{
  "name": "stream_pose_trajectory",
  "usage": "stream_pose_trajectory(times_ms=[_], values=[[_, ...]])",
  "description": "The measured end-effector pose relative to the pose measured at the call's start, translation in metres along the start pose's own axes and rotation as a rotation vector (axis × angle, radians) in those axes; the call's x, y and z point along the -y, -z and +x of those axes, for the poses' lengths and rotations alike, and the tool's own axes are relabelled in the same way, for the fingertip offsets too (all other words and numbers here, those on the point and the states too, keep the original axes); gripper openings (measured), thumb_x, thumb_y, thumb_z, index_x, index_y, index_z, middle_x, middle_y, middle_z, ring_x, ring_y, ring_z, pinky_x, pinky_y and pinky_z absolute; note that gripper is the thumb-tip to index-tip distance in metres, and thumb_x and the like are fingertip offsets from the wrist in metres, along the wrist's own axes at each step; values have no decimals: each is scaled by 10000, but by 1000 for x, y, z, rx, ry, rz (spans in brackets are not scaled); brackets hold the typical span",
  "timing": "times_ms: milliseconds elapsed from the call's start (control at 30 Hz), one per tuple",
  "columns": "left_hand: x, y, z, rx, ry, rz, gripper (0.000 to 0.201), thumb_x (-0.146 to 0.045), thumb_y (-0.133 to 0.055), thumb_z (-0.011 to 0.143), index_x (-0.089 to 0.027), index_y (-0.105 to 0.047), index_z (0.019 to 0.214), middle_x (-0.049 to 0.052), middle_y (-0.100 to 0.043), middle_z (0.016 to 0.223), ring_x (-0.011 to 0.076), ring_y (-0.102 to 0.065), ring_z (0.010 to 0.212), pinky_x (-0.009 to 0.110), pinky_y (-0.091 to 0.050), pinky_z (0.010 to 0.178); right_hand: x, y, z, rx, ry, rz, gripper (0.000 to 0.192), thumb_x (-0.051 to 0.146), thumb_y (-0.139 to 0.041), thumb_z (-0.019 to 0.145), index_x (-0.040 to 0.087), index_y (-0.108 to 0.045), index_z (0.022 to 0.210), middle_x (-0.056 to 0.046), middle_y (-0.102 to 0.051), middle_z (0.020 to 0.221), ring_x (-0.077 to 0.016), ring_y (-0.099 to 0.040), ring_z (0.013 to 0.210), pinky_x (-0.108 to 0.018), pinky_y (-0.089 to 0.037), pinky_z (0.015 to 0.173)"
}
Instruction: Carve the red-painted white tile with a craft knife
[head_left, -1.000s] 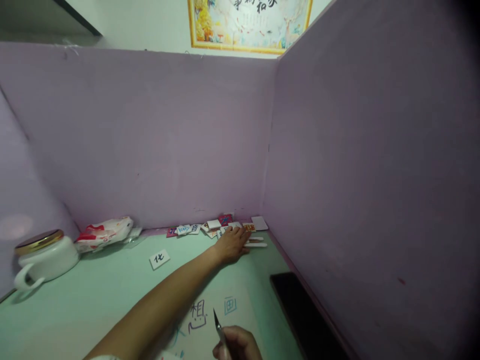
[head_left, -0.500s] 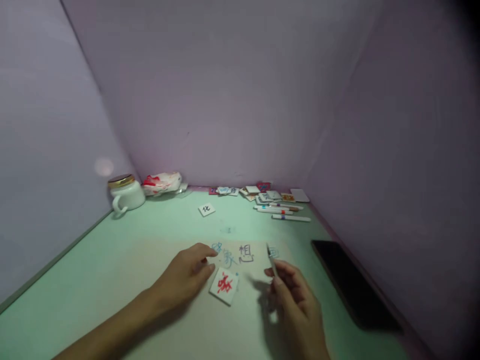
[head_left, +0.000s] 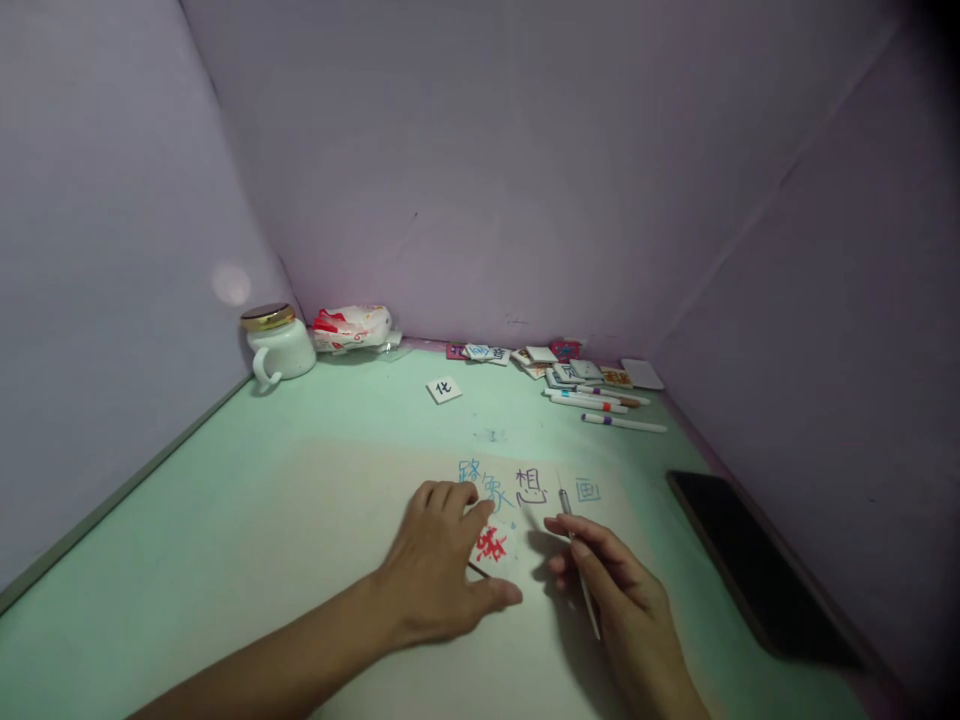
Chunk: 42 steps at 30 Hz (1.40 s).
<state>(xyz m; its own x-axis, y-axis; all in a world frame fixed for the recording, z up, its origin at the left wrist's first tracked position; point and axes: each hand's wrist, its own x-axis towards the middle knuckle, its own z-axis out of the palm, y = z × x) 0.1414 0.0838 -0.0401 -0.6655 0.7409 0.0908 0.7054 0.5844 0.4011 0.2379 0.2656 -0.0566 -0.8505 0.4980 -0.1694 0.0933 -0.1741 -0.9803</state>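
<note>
Two hands work near the front of the green surface [head_left: 225, 520]. Left hand [head_left: 442, 565] presses flat on a white tile [head_left: 495, 548] with a red mark, fingers spread over its edge. Right hand [head_left: 615, 590] is closed around a thin craft knife [head_left: 577, 560], tip just beside the tile. Beyond lie blue characters [head_left: 517, 487], markers [head_left: 607, 405], more tiles [head_left: 570, 370], a dark phone [head_left: 757, 570] and a mug [head_left: 281, 345].
</note>
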Motion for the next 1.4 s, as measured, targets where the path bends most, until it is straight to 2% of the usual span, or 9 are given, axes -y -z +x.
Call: stream_pose_trajectory(times_ms=[100,200,300,400,500,667,933,1167,1400], values=[[-9,-4,-2,-53,21,45,517,-524,-605,816,-192,-568,1211,121,-553,1069,316,-470,1003,535,-387,898,1,-4,1,-4,6,56,351,484,-750,692,188,-671,863,-58,-706,785,-147,-587,566,-259,-457,494],[-11,-4,-2,-69,-28,56,440,-386,-599,821,-181,-559,1209,110,-565,1057,291,-484,970,512,-387,901,4,-6,-1,-2,2,94,386,475,-763,685,205,-598,906,-77,-714,964,-123,-588,568,-235,-440,479],[-9,-4,-4,-95,-63,56,489,-330,-615,789,-170,-524,1242,115,-561,1138,292,-485,1022,504,-370,944,5,-5,-2,-2,2,63,497,508,-746,692,208,-557,1040,-70,-717,939,-125,-589,590,-262,-478,569],[-6,-4,-9,-130,-46,65,526,-401,-665,746,-171,-534,1201,122,-558,1153,314,-477,1045,519,-362,951,3,-1,-1,-11,52,-37,502,521,-698,733,192,-550,1082,-85,-713,947,-140,-593,614,-296,-491,626],[-4,-3,-15,-149,-17,70,478,-429,-683,730,-179,-564,1119,110,-571,1091,305,-493,997,513,-375,922,-1,2,2,-8,112,-145,446,510,-642,781,178,-564,1069,-90,-708,930,-138,-572,595,-299,-483,615],[-1,-1,-15,-147,-11,58,416,-347,-646,738,-202,-574,1121,87,-574,1056,283,-498,986,479,-372,928,-7,2,2,46,156,-255,406,520,-597,818,167,-599,1020,-71,-702,849,-143,-551,583,-269,-452,545],[1,0,-13,-131,-5,40,460,-276,-620,690,-221,-585,1146,79,-572,1063,280,-500,994,464,-368,945,-5,5,-6,73,275,-561,340,511,-557,833,215,-672,953,-32,-726,835,-181,-623,668,-275,-453,629],[3,-3,-14,-165,10,61,461,-389,-671,721,-186,-590,1127,87,-556,1071,280,-486,1021,466,-360,953,-2,6,-11,94,385,-749,299,489,-518,843,269,-692,947,-12,-742,838,-204,-644,694,-294,-427,636],[3,-2,-14,-167,3,69,399,-442,-675,761,-183,-608,1057,64,-570,1010,253,-510,978,461,-370,915,-2,5,-11,109,421,-763,318,484,-477,871,256,-678,965,-22,-749,873,-201,-666,710,-292,-462,634]])
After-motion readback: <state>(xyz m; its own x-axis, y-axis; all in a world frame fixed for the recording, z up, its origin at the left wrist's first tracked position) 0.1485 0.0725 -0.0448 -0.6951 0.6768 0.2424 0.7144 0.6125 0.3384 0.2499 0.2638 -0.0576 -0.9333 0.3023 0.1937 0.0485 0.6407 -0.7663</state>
